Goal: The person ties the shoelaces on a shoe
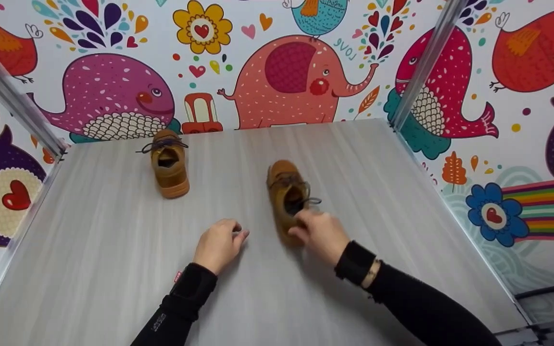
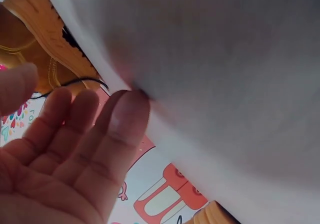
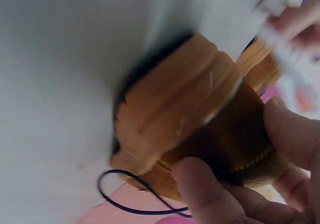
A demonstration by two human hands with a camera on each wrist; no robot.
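Note:
My right hand [image 1: 322, 235] grips the heel of a brown lace-up shoe [image 1: 280, 206], its toe pointing to the back wall. In the right wrist view, thumb and fingers pinch the heel collar, and the shoe's tan sole [image 3: 175, 109] is tilted over the pale surface. A dark lace [image 3: 135, 211] loops out beside it. To the left of that shoe, my left hand [image 1: 219, 245] holds nothing, its fingers loosely curled close to the surface. A matching brown shoe [image 1: 171, 180] stands farther back on the left, laces tied, heel toward me.
A pale wood-grain surface [image 1: 113, 250] lies under everything. Walls with cartoon animals, such as a pink elephant [image 1: 258, 91], enclose its back and sides. Metal posts [image 1: 416, 77] stand at the back corners.

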